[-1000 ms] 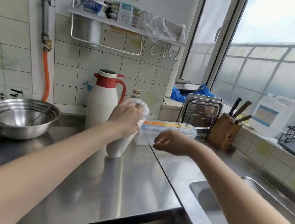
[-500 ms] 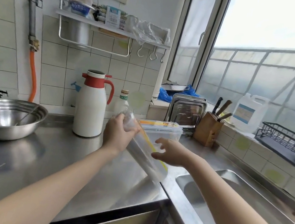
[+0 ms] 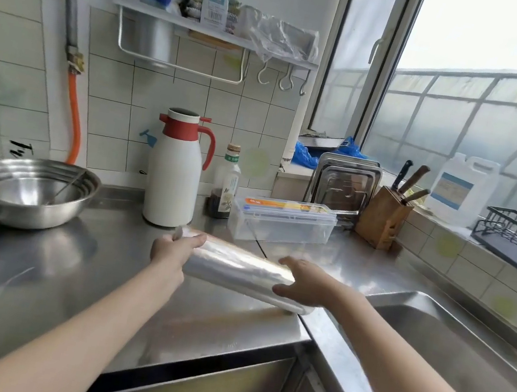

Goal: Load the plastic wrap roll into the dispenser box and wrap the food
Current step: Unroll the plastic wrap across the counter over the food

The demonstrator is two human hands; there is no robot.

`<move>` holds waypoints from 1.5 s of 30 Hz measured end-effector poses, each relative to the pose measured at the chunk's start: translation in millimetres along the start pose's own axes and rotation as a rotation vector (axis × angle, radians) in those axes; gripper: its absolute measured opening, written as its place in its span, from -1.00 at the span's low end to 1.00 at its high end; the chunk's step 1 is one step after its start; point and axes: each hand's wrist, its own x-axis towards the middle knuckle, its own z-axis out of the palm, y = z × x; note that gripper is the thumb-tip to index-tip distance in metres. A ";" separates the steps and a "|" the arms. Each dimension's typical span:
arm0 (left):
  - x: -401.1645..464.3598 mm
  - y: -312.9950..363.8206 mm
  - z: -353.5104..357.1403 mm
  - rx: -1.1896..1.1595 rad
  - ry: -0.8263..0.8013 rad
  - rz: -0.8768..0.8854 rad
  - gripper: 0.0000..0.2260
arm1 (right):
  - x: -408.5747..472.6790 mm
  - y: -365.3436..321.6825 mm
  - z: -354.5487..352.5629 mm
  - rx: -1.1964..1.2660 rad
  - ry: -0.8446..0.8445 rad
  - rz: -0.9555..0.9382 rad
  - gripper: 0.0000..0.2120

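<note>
The plastic wrap roll (image 3: 238, 269), long and shiny, lies nearly level just above the steel counter, tilted down to the right. My left hand (image 3: 174, 252) grips its left end. My right hand (image 3: 301, 281) holds it near the right end, thumb over the top and fingers under it. Behind the roll stands the clear plastic dispenser box (image 3: 282, 222) with an orange label on its lid; the lid looks closed. No food is visible.
A white and red thermos (image 3: 174, 169) and a small sauce bottle (image 3: 225, 183) stand left of the box. Stacked steel bowls (image 3: 25, 191) sit far left. A knife block (image 3: 383, 218), steel trays (image 3: 343, 182) and a sink (image 3: 445, 357) are to the right.
The roll went from standing upright by the thermos to lying almost level in front of the box. My right hand moved from near the box onto the roll's right end.
</note>
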 end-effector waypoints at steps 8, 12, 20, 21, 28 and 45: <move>19.2 -48.8 -15.3 -0.100 0.011 -0.249 -0.68 | 23.7 -11.0 25.6 -0.013 -0.088 0.002 -0.33; 22.8 -53.9 -8.5 -0.078 -0.083 -0.293 -0.70 | 33.9 -11.6 34.7 -0.070 -0.072 -0.005 -0.31; 29.1 -49.2 -18.0 -0.120 -0.210 -0.351 -0.81 | 46.6 -0.1 63.7 -0.057 -0.119 0.079 -0.07; 30.3 -47.9 -21.7 -0.141 -0.229 -0.367 -0.81 | 48.1 0.1 65.6 -0.078 -0.132 0.089 -0.06; 34.5 -45.0 -40.3 -0.117 -0.216 -0.392 -0.86 | 61.7 -2.7 66.9 -0.102 -0.173 0.123 -0.13; 37.9 -21.6 -68.0 0.009 -0.147 -0.222 -0.76 | 74.5 -2.7 61.0 -0.150 -0.178 0.121 -0.05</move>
